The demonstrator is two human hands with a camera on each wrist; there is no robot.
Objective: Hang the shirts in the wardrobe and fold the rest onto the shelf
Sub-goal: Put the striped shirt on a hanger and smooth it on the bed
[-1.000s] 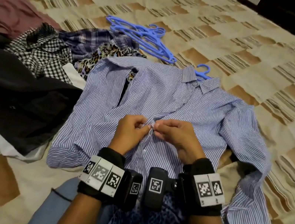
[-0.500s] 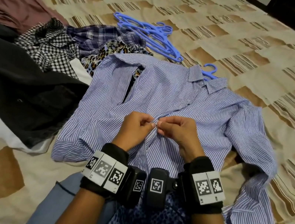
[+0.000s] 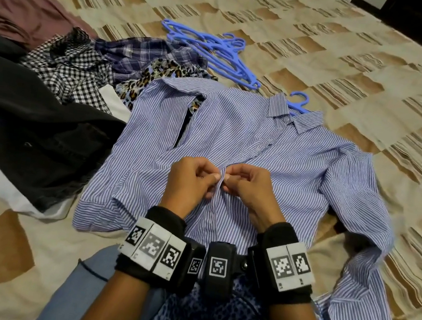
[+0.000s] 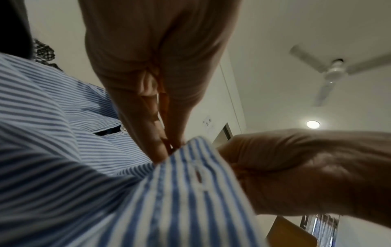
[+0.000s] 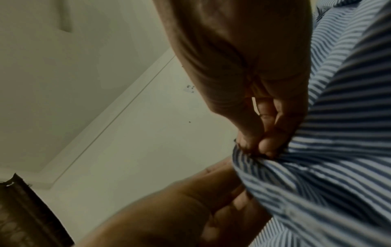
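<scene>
A blue-and-white striped shirt (image 3: 275,153) lies front up on the bed, its collar toward the far side, with a blue hanger hook (image 3: 299,100) poking out above the collar. My left hand (image 3: 195,178) and right hand (image 3: 242,183) meet at the middle of the shirt's button placket, each pinching one edge of it. In the left wrist view the striped placket (image 4: 196,175) with a buttonhole sits between my left hand (image 4: 162,147) and my right hand (image 4: 296,167). In the right wrist view my right hand (image 5: 260,147) pinches the striped cloth (image 5: 317,167).
A pile of clothes lies to the left: a black garment (image 3: 28,123), a checked shirt (image 3: 73,72), a plaid shirt (image 3: 144,53), a leopard-print piece (image 3: 163,71), a maroon garment (image 3: 19,13). Several blue hangers (image 3: 211,51) lie beyond the shirt on the patterned bedspread (image 3: 358,72).
Both hands stay pinched together at the shirt's placket, with only small finger movements. The head view has shifted slightly.
</scene>
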